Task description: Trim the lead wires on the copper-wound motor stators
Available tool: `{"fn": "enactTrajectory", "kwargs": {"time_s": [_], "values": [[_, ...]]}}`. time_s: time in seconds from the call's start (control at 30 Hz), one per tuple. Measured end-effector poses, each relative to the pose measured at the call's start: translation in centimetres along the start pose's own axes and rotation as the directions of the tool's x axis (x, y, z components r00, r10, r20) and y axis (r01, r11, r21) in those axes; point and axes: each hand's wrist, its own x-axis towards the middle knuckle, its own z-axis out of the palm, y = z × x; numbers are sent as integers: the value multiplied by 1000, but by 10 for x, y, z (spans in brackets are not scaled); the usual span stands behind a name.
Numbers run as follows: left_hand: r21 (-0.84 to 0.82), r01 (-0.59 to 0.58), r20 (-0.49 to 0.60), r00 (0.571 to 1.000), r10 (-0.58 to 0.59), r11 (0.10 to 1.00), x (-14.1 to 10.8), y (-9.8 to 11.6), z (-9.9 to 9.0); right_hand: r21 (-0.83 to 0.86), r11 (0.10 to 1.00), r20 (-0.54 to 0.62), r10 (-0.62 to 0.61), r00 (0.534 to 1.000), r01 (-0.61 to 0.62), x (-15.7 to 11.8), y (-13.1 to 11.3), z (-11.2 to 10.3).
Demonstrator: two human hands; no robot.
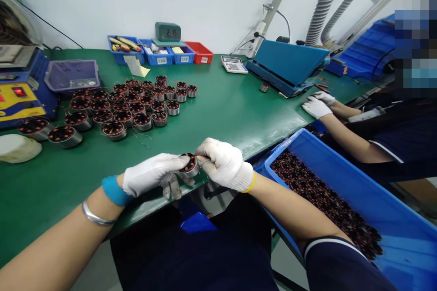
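Note:
In a white glove, my left hand (160, 173) grips a motor stator (190, 167) at the table's front edge. This stator is a silver ring with black inside and copper windings. My right hand (223, 163), also gloved, is closed at the stator's right side, thumb and fingertips pinched together. Thin copper wires stick out near those fingertips; the pinch appears to be on a wire end, though the fingers partly cover it. Beyond my left hand, many similar stators (124, 116) stand in a cluster on the green table (211, 113).
At right, a blue bin (341, 173) holds a heap of dark copper-wound parts. Small blue trays (126, 57), a red tray (200, 52), a clock (168, 32) and a calculator (234, 64) line the back. A co-worker's gloved hands (317, 105) rest near a teal machine (290, 66).

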Motion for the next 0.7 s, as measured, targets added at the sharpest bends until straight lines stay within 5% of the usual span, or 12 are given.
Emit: {"fn": "enactTrajectory", "kwargs": {"time_s": [0.17,0.3,0.37,0.5,0.57,0.63,0.67,0.7], "values": [[21,-258,-295,922,253,966,3,-3,12,-137,991,44,18,999,-11,0,-3,-9],[172,-413,-355,821,448,894,-1,-3,16,108,961,79,248,966,-255,1,-3,-11],[391,-484,-319,727,608,783,-5,-4,20,362,838,218,350,911,-408,3,-4,-11],[767,-520,-77,507,859,376,-16,-9,27,659,449,494,347,797,-604,2,-7,-13],[794,-517,-65,448,891,319,-18,-10,27,696,381,523,312,793,-609,-1,-11,-16],[664,-520,-313,459,832,537,-16,-8,25,662,477,493,303,816,-578,-4,-16,-22],[503,-505,-439,550,710,702,-14,-6,22,614,574,454,306,837,-542,-5,-18,-25],[296,-432,-473,708,524,852,-12,-4,20,545,676,402,307,862,-495,-5,-21,-28]]}}
